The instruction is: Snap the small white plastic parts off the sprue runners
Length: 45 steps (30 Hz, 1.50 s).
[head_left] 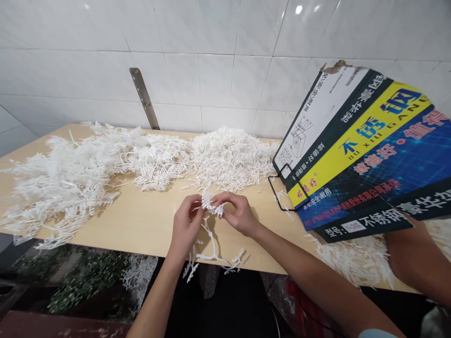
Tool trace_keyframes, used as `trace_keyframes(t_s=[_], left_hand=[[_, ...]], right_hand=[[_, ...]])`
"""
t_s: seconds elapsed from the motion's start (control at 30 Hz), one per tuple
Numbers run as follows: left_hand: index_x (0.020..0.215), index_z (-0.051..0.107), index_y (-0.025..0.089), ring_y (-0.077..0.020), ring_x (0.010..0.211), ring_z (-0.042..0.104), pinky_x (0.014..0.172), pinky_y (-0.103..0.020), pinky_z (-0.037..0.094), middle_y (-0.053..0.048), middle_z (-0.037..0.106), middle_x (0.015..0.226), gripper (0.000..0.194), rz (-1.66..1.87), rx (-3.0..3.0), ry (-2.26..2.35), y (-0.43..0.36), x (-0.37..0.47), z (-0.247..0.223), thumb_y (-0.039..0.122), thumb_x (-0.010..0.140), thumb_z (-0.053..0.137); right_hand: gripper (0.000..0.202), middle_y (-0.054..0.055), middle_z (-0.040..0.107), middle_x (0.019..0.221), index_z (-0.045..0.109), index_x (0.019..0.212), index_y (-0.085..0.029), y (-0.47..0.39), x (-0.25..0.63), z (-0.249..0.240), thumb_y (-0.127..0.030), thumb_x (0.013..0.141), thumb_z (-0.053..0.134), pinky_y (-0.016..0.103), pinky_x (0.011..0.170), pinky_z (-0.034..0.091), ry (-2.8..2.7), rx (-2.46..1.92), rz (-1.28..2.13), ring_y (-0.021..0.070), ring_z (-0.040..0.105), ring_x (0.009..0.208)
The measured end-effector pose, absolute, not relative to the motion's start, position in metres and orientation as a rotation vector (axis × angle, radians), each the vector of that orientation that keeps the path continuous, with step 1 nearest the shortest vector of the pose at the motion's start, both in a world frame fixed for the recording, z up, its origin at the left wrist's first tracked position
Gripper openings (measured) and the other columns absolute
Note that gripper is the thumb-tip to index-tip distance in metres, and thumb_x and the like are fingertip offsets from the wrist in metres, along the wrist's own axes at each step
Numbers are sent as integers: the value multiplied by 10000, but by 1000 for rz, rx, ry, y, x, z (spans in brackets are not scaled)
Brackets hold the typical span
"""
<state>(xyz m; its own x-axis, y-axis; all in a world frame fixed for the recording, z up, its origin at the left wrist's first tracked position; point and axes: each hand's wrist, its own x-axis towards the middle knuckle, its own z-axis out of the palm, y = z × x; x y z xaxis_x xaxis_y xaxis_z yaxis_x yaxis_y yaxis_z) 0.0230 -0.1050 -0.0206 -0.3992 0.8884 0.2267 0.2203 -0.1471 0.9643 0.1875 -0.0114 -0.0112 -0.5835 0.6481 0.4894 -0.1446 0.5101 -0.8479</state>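
Note:
Between my two hands, above the near part of the wooden table (pixel 141 225), is a white plastic artificial twig (pixel 210 206) with fine branching tips. My left hand (pixel 186 220) pinches its left side, thumb and fingertips together. On the right side my right hand (pixel 241 213) grips it between thumb and fingers. Just below, a bare white branching stem (pixel 211 244) hangs over the table's front edge; whether it joins the held piece I cannot tell. Beyond my hands lies a pile of loose white sprigs (pixel 230 155).
A larger heap of white sprigs (pixel 70 173) covers the left side. A printed cardboard box panel (pixel 366 155) stands at right, by a black wire bookend (pixel 282 197). Behind it another person's arm (pixel 416 258) shows near more sprigs (pixel 359 258). Green artificial foliage (pixel 88 277) lies below left.

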Motion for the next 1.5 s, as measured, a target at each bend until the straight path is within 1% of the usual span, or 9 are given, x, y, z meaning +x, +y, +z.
trace_keyframes(t_s=[0.13,0.3,0.47,0.67,0.83,0.97,1.17,1.3,1.5], left_hand=[[1098,566,218,-137,744,675,653,-238,528,-21,696,961,341,1627,860,1402,-101,31,-12,332,826,737],[1149,638,184,-170,910,712,789,-278,580,-95,708,1158,455,1640,575,1132,-94,34,-18,362,767,811],[1100,696,181,-173,852,697,780,-291,587,-53,724,972,401,1538,759,1136,-100,39,-31,410,799,826],[1023,639,195,-126,736,637,705,-246,541,-10,668,888,337,1497,942,1281,-104,46,-32,457,855,770],[1150,562,232,-128,728,613,697,-254,552,0,646,893,451,1536,876,1358,-103,45,-41,495,848,771],[1201,543,249,-124,689,587,685,-255,566,37,585,797,484,1514,882,1358,-103,47,-42,513,856,757],[1257,528,273,-124,644,567,673,-269,577,64,547,734,537,1516,857,1385,-105,49,-36,501,839,776],[1446,426,311,-133,647,602,715,-285,582,61,580,734,682,1474,926,1390,-105,48,-32,491,873,749],[1377,523,280,-150,700,603,741,-305,591,50,557,748,628,1432,978,1418,-103,48,-36,522,846,754]], right_hand=[[119,113,764,1139,729,909,-198,-8,187,-9,-136,896,629,420,1011,549,-1990,-291,1132,258,697,1158],[303,93,800,1001,760,851,-213,-1,185,-15,-81,937,501,455,1009,566,-2048,-185,959,262,691,1194],[323,77,771,881,683,708,-209,3,188,-19,-30,888,483,418,870,571,-2003,-229,749,250,708,999],[173,56,738,949,725,1003,-193,10,197,-15,-228,960,562,305,734,512,-1950,-572,1104,180,666,814],[312,20,718,835,773,1092,-202,13,195,-20,-441,893,744,253,641,425,-2224,-639,1329,150,600,724],[309,29,704,854,777,1000,-187,14,193,-21,-462,859,781,248,624,417,-2160,-676,1365,135,574,703],[450,85,728,1133,716,1275,-240,15,195,-14,-425,867,766,257,639,460,-2079,-580,1574,163,632,824],[372,66,743,897,804,1058,-177,18,195,-15,-454,810,813,295,675,482,-2053,-638,1662,186,632,781],[301,46,735,854,809,911,-163,25,198,-16,-424,765,844,281,699,455,-2063,-705,1641,167,605,767]])
